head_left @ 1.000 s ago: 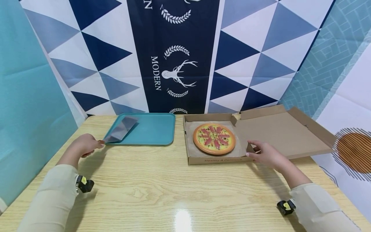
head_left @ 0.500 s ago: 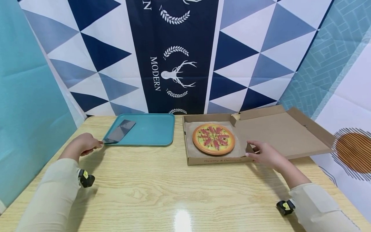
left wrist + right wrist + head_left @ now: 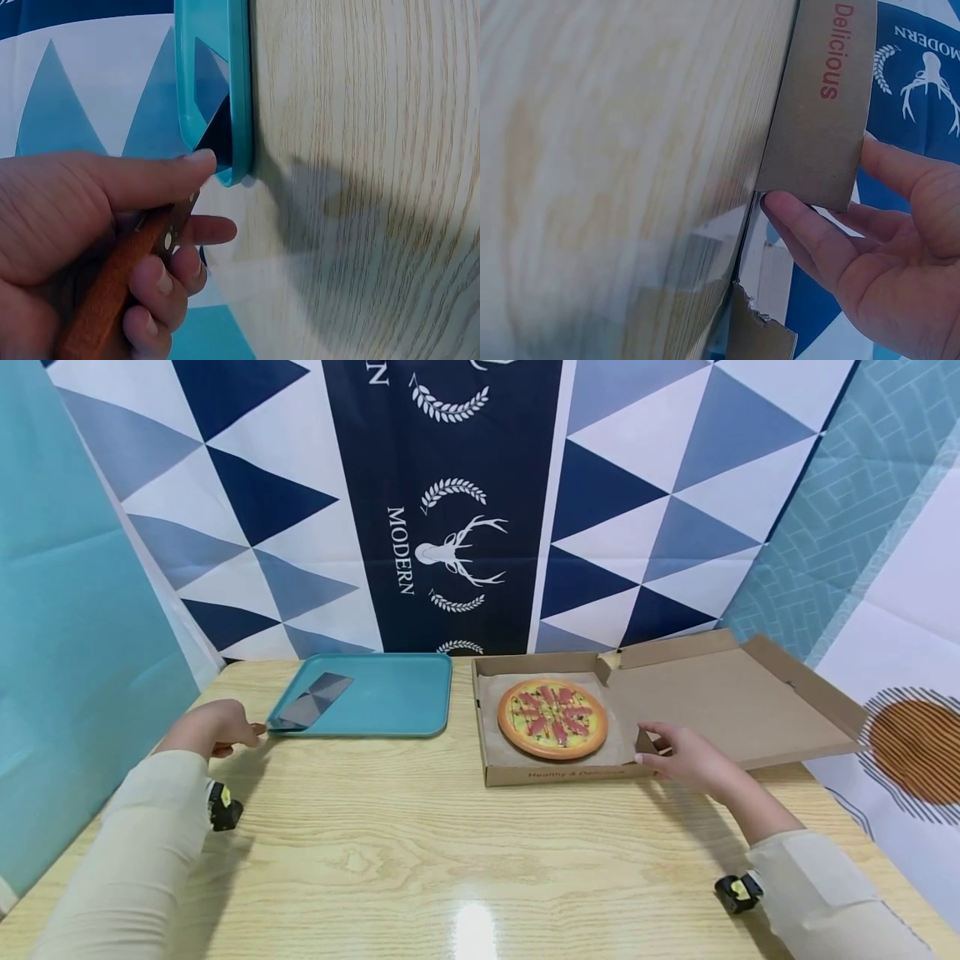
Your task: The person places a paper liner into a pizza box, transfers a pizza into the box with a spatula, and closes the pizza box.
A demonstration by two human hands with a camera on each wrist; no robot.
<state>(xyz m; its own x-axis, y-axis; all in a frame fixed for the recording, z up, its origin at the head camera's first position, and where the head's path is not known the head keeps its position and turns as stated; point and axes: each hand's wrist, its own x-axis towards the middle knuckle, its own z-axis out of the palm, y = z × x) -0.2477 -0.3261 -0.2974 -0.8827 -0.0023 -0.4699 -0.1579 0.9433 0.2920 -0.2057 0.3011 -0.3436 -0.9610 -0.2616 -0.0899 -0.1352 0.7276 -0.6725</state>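
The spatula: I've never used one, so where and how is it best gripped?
Probably by the wooden handle, from the near left: it juts out past the tray, while the flat, broad blade reaches over it. The left hand grips there.

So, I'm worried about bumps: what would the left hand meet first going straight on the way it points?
Likely the tray, at its near-left corner: the left hand seems to point there, and the spatula it holds reaches over it. Depth is unclear, so the hand might pass above.
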